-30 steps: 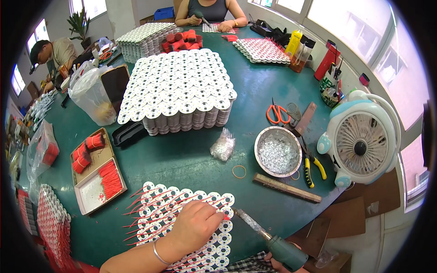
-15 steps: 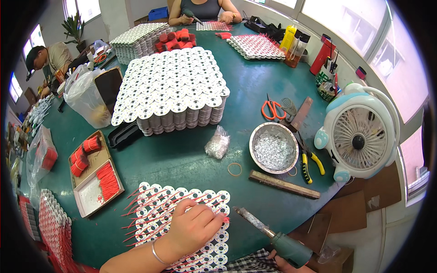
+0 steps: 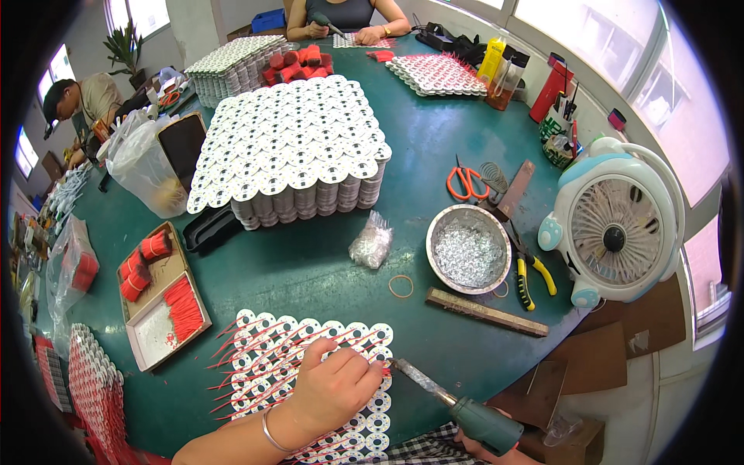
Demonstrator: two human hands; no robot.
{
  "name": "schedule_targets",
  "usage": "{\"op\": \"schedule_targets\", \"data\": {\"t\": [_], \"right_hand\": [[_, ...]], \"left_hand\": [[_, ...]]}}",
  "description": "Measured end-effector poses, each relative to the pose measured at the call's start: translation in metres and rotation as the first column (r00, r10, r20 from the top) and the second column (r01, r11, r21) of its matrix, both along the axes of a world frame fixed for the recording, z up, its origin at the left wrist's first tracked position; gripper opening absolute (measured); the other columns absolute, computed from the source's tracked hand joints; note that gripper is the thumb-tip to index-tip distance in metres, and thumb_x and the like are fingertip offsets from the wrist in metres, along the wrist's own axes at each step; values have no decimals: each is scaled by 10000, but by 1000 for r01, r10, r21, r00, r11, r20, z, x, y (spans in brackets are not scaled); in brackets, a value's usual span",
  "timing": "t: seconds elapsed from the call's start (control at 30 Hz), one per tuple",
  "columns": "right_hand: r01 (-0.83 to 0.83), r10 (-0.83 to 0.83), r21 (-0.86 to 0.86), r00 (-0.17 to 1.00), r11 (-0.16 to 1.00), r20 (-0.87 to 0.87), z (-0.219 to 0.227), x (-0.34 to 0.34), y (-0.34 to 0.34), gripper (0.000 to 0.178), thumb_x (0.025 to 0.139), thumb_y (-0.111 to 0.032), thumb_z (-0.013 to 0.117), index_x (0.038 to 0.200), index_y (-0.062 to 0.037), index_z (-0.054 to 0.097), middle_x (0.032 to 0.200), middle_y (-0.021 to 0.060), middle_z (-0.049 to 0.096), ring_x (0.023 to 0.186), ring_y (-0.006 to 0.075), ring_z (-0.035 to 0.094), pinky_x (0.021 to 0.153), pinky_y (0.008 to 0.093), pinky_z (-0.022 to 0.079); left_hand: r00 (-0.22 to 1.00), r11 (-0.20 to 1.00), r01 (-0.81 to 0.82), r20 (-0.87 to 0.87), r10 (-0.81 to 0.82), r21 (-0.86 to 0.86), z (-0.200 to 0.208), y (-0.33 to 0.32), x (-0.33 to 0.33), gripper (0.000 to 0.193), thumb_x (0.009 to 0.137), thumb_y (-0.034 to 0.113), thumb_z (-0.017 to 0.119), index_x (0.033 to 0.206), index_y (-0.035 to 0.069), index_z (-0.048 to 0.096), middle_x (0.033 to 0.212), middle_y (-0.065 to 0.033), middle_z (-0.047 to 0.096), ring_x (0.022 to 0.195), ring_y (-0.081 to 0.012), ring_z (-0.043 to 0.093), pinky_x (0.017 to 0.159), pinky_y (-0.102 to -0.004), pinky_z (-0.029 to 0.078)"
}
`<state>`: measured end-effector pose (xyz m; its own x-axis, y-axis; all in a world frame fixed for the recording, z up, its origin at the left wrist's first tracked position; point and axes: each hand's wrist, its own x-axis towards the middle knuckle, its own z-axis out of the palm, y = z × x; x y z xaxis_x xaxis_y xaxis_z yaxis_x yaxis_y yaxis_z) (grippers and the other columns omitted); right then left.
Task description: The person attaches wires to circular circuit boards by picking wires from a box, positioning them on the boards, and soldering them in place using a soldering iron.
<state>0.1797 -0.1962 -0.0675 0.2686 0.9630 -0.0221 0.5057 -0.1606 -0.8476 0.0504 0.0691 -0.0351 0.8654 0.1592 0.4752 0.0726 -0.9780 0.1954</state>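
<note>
My left hand, a bracelet at its wrist, is closed over a panel of round white circuit boards. Its fingertips pinch a red wire at the panel's right edge. Many more red wires lie slantwise across the panel's rows and stick out past its left side. My right hand, mostly hidden behind the tool, grips a green-handled soldering iron. The iron's tip is at the panel's right edge, close beside my left fingertips; whether it touches a board I cannot tell.
A tall stack of white boards stands mid-table. Left lies a box of red wires. To the right are a metal bowl, a wooden bar, pliers, red-handled scissors and a fan. A co-worker sits opposite.
The soldering iron in my right hand has moved left, bringing its tip from beside the panel to its edge by my left fingers. My left hand stays nearly in place.
</note>
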Motion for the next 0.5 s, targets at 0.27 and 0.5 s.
{"op": "schedule_targets", "data": {"t": [0.27, 0.5], "right_hand": [[-50, 33, 77, 979, 996, 202, 7, 2, 12, 500, 876, -278, 502, 1291, -28, 378, 1303, 119, 426, 1162, 209, 452, 916, 334, 388], [327, -216, 71, 757, 942, -617, 4, -9, -1, 500, 734, -150, 705, 1152, 11, 485, 1112, 154, 565, 995, 233, 572, 848, 329, 455]], "left_hand": [[1000, 1000, -5, -15, 5, 0, 1, 0, 0, 97, 677, 124, 632, 772, 113, 625, 652, 35, 504, 660, -115, 521, 736, -349, 330], [1000, 1000, -5, -7, 5, 5, 4, 0, 1, 89, 686, 127, 630, 773, 106, 623, 649, 27, 512, 635, -130, 511, 698, -341, 360]]}}
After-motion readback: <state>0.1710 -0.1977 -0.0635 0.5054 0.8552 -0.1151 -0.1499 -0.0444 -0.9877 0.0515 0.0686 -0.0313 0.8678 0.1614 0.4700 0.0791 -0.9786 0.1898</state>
